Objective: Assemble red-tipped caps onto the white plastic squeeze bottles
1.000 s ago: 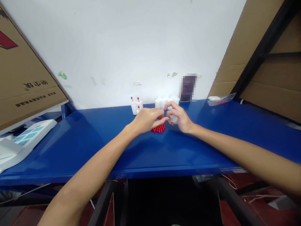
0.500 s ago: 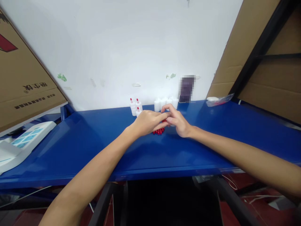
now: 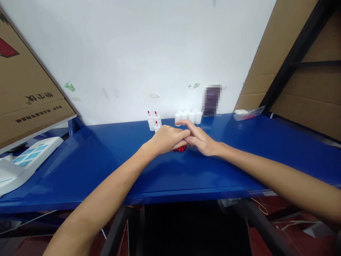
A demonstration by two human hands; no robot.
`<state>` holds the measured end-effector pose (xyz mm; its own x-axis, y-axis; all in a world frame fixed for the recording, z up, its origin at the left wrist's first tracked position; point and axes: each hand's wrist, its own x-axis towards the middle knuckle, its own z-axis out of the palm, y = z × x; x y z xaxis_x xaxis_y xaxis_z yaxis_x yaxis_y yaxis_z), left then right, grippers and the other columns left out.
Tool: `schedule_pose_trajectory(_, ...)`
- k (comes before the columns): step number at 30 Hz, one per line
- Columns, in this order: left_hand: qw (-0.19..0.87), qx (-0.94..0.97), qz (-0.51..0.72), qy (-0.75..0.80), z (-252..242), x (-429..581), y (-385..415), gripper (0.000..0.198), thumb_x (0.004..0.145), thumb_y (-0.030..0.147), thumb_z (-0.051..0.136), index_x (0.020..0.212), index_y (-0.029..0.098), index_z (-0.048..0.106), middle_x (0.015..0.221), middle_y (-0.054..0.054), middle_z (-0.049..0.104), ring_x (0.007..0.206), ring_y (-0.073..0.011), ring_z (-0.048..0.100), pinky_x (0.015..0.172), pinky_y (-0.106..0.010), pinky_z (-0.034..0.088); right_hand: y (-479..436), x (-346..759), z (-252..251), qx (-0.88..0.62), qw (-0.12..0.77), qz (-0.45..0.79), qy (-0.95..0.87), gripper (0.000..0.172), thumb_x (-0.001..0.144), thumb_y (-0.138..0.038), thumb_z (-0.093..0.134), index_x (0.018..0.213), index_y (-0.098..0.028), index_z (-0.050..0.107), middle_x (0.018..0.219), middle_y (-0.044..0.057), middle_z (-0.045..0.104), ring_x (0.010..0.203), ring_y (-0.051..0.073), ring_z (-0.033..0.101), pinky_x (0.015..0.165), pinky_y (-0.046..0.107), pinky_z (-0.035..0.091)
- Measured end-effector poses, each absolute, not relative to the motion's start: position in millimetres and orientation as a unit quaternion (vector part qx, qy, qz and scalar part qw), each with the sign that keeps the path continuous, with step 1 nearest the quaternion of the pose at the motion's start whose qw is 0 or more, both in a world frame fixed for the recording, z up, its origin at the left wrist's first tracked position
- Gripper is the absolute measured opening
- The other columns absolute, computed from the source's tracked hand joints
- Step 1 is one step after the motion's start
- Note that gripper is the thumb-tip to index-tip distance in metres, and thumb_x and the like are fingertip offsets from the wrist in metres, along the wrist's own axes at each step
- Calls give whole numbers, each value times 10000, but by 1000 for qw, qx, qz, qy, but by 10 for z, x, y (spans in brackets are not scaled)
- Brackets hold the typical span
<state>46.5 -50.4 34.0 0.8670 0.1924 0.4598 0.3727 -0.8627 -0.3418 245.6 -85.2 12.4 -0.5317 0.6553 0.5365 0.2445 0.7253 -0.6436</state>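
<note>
My left hand (image 3: 169, 138) and my right hand (image 3: 203, 140) meet over the middle of a blue table, their fingers overlapping. Left fingers are bent together and closed; whatever they pinch is hidden. On the right hand the index finger reaches over the left fingertips while the thumb presses in below, and I cannot make out what is between them. A cluster of small red caps (image 3: 180, 149) lies just under the hands, partly covered. Behind the left hand stand three white bottles (image 3: 151, 122) with red-tipped nozzles. Several white bottles without tips (image 3: 191, 116) stand behind the right hand.
A dark, pixelated object (image 3: 211, 101) leans on the white wall. A clear plastic bag (image 3: 249, 113) lies at the back right. At the left is a white device with blue panels (image 3: 32, 154), below a cardboard box (image 3: 29, 81). The blue table's (image 3: 170, 193) front edge runs before me.
My right hand has shifted slightly left, its index finger stretching further over the left fingers and its thumb closing in. My left hand stays nearly in place.
</note>
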Motion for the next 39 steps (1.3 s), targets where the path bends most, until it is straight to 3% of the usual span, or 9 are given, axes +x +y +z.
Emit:
schedule_pose_trajectory(4,201,-948,-199,-146,336,479,-519,276,1044,358,419,981,168,609,758,-35,700,583,-145,634,485,-247,393,-855,2442,121,-291,398,277,-825,565,871,-225,492,1426,-195,392,659,-57,531,595,161,526,590,302,420)
schedule_pose_trajectory(8,199,-950,-186,-149,300,500,-518,223,1031,316,441,1027,161,601,784,-43,712,612,-159,653,489,-249,400,-862,2417,124,-319,408,258,-816,562,778,-154,493,1337,-203,492,675,-43,572,578,158,529,580,299,413)
schedule_pose_trajectory(17,225,-942,-188,-162,257,523,-517,266,1034,344,387,986,168,581,672,-25,657,523,-157,609,477,-245,389,-924,2376,182,-334,408,154,-836,332,802,-171,445,1113,-195,558,571,-70,529,512,145,488,588,293,376)
schedule_pose_trajectory(25,221,-945,-169,-171,241,512,-474,204,1004,295,418,963,170,574,699,-29,664,543,-174,617,523,-273,420,-849,2383,136,-330,396,186,-836,234,807,-170,460,1023,-202,544,593,-63,550,537,145,501,593,287,376)
schedule_pose_trajectory(28,182,-950,-185,-175,245,511,-488,185,995,287,425,965,175,569,698,-25,656,551,-174,613,533,-277,424,-848,2379,137,-326,412,233,-818,204,808,-182,472,1004,-207,525,569,-74,509,514,133,463,552,273,363)
schedule_pose_trajectory(34,30,-949,-272,-158,262,550,-565,147,980,243,447,868,194,529,704,-15,685,600,-151,632,570,-262,442,-850,2346,165,-283,432,440,-734,197,787,-233,502,979,-225,456,529,-92,475,438,112,438,418,230,354)
schedule_pose_trajectory(39,-77,-940,-307,-129,279,570,-598,154,964,206,472,810,203,460,776,-16,746,641,-136,672,607,-248,471,-834,2328,166,-275,443,465,-716,196,789,-268,549,959,-220,465,526,-89,478,429,107,444,389,225,377)
